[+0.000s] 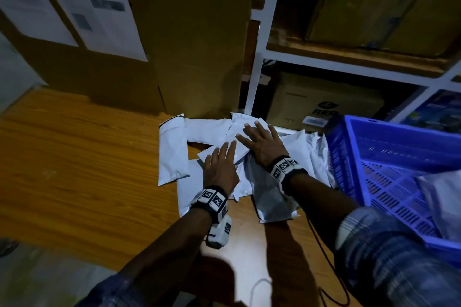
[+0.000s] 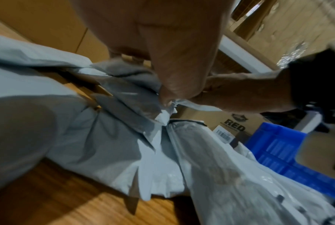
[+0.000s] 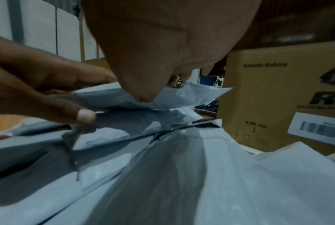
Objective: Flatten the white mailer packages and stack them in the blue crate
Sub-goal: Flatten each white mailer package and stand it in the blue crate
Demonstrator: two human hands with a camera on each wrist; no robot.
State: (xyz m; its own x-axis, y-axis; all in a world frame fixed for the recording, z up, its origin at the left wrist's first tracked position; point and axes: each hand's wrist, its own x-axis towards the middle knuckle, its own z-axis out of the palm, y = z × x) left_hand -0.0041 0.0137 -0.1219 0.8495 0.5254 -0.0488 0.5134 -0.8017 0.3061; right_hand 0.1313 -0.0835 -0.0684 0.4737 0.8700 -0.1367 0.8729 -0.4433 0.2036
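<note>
A loose heap of white mailers [image 1: 172,152] lies on the wooden table [image 1: 74,157] against a big carton. Both hands lie flat, side by side, on the top mailer [image 1: 239,154] in the middle of the heap. My left hand [image 1: 220,164] presses it with straight fingers held together. My right hand [image 1: 260,143] presses just beyond, fingers spread. The wrist views show the left hand [image 2: 182,60] and right hand [image 3: 172,45] resting on crumpled mailers [image 2: 108,152] [image 3: 182,175]. The blue crate [image 1: 354,147] stands at the right, holding a white mailer [image 1: 441,197].
A tall cardboard carton [image 1: 194,45] with paper labels stands behind the heap. A white shelf frame [image 1: 262,45] at the right holds boxes, one printed RED [image 1: 324,104]. More mailers [image 1: 309,152] lean against the crate. A thin cable [image 1: 324,257] crosses the table's near edge.
</note>
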